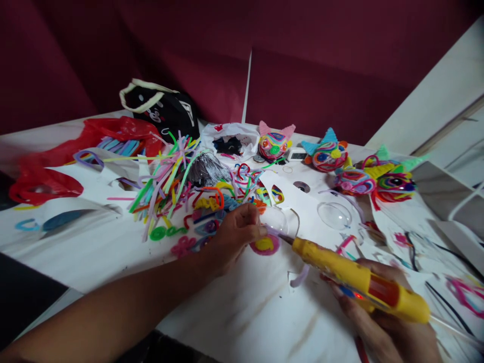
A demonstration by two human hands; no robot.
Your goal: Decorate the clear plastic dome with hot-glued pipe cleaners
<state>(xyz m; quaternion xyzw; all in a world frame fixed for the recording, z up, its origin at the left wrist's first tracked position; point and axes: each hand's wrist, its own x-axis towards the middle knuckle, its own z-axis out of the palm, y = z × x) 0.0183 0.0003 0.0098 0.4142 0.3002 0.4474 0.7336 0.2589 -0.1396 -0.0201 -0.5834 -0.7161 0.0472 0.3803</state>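
My right hand point(378, 307) is wrapped round a yellow hot glue gun point(336, 267) with a small red light showing. Its metal nozzle points left, at the rim of a clear plastic dome point(274, 221). Thumb and fingers of my left hand point(238, 232) pinch that dome at its left edge. Whether the nozzle touches the rim I cannot tell. Just below the dome is a pink coiled disc with a yellow centre point(265, 245). Left of it, partly behind my left hand, lie a pink flower shape point(183, 247) and blue-and-purple coiled pieces point(207, 227).
Loose pipe cleaners point(166, 176) are heaped at the middle left, near a red plastic bag point(49, 171) and a black bag point(162, 108). Colourful eared balls point(275, 143) stand along the back right. Another clear dome point(335, 215) lies right of centre; black cables point(449, 307) cross the right side.
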